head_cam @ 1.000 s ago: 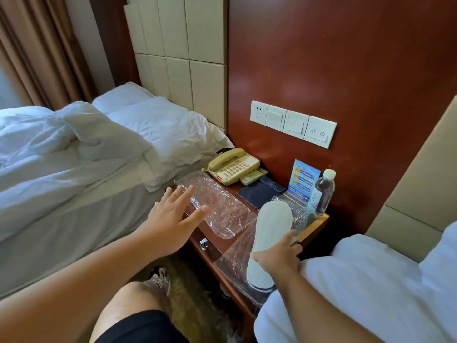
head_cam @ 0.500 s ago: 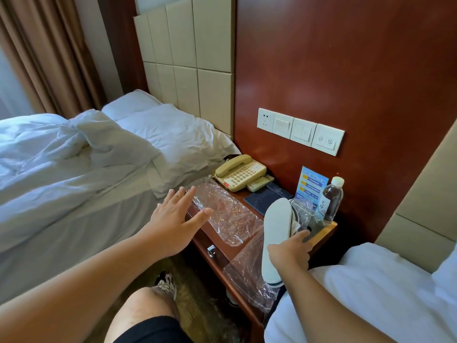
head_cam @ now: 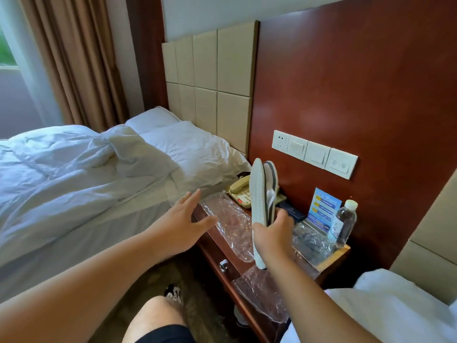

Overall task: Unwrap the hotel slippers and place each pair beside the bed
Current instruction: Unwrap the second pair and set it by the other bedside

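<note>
My right hand (head_cam: 273,237) grips a pair of white slippers (head_cam: 261,194) pressed sole to sole, lifted upright above the nightstand (head_cam: 217,256). Their toes point up in front of the wooden wall panel. My left hand (head_cam: 184,222) hovers flat with fingers spread near the nightstand's left front corner, holding nothing. An empty clear plastic wrapper (head_cam: 230,221) lies on the nightstand between my hands. A second crumpled wrapper (head_cam: 262,290) hangs over the front edge below my right wrist. The left bed (head_cam: 81,184) has rumpled white bedding.
A beige telephone (head_cam: 239,189), a blue card stand (head_cam: 322,211), a water bottle (head_cam: 345,224) and more clear plastic (head_cam: 311,240) crowd the nightstand's back. A second white bed (head_cam: 385,308) is at the lower right. My knee (head_cam: 155,315) and a shoe (head_cam: 174,294) are over the floor gap.
My right hand has lifted the slippers out of the wrapper from lying flat to upright above the nightstand. The camera view tilted upward. My left hand stays spread in about the same place.
</note>
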